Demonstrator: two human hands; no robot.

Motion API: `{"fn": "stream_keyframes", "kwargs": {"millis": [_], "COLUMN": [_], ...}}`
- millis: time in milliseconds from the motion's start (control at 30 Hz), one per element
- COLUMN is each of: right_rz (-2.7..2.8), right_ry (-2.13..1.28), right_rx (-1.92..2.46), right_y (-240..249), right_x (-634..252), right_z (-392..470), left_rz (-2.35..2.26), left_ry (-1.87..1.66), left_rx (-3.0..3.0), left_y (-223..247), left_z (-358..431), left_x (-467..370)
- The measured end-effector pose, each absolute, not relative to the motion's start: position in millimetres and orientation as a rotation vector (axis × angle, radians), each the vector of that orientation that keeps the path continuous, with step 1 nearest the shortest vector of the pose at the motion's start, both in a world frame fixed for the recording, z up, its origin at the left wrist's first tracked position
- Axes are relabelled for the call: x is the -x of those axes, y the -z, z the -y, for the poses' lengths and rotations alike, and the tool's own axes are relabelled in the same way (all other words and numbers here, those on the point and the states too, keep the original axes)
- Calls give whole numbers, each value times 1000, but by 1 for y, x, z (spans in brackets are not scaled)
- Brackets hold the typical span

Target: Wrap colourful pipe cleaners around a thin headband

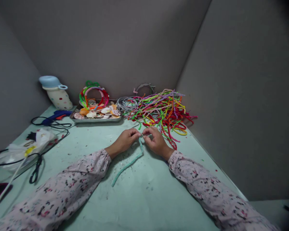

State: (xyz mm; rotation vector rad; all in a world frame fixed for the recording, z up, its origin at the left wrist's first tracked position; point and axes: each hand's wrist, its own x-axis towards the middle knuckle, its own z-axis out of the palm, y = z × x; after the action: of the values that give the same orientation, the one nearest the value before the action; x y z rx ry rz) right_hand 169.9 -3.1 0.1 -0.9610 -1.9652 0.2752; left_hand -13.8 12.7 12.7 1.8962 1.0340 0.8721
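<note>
A mint-green pipe cleaner hangs from between my hands, bent partway, with its free end lying toward the lower left on the table. My left hand is closed, thumb and forefinger pinching near its upper end. My right hand pinches close beside, almost touching the left fingertips. A thin wire-like bit shows between the two pinches, too small to make out well. Just beyond my right hand spreads a heap of coloured pipe cleaners.
A metal tray of seashells stands at the back, with fuzzy coloured hoops on it. Coiled grey wire lies alongside. On the left are a bottle, blue-handled pliers, black cable and a plastic bag. Grey walls enclose the table.
</note>
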Motion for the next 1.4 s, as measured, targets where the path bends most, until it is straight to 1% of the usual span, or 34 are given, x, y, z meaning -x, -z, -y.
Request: {"fn": "stream_keyframes", "kwargs": {"millis": [600,867,1400], "right_rz": [1970,1953,2007], "right_ry": [-283,-123,-141], "right_rx": [970,1012,1008], "right_y": [1,-2,2], "right_x": [-170,-170,-171], "right_z": [2,1,-1], "left_rz": [-1022,-1000,-990], "left_ry": [-905,-946,-985], "left_rx": [-1925,-1873,-1808], "left_y": [-12,-9,-11], "left_z": [-11,-15,-11], "left_x": [13,15,14]}}
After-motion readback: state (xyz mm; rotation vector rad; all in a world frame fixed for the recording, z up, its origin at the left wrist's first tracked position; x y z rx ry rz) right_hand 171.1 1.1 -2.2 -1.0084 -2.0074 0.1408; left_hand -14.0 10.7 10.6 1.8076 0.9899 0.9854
